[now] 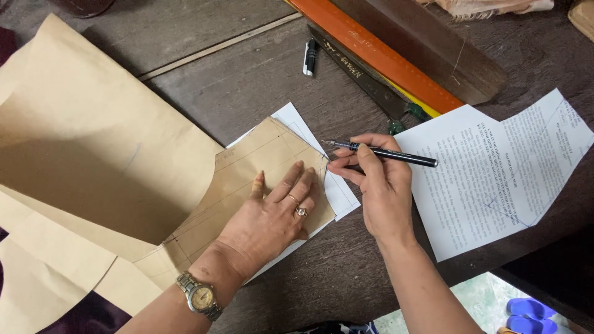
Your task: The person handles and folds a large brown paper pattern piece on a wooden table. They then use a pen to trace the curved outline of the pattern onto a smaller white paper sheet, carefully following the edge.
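Meanwhile, left hand (275,213) spread flat on brown pattern (260,167), right hand (377,185) pinching pen (387,153) beside its edge.

left hand (275,213) flat, fingers spread | right hand (377,185) pinch grip

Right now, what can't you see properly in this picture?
Head view only:
- White sheet: mostly hidden under the brown paper pattern and left hand.
- Big brown paper: cut off by the left edge.
- Scissors: handles tucked under the printed paper.
- Pen in the right hand: whether its tip touches paper is unclear.
- Blue sandals: cut off by the bottom edge.
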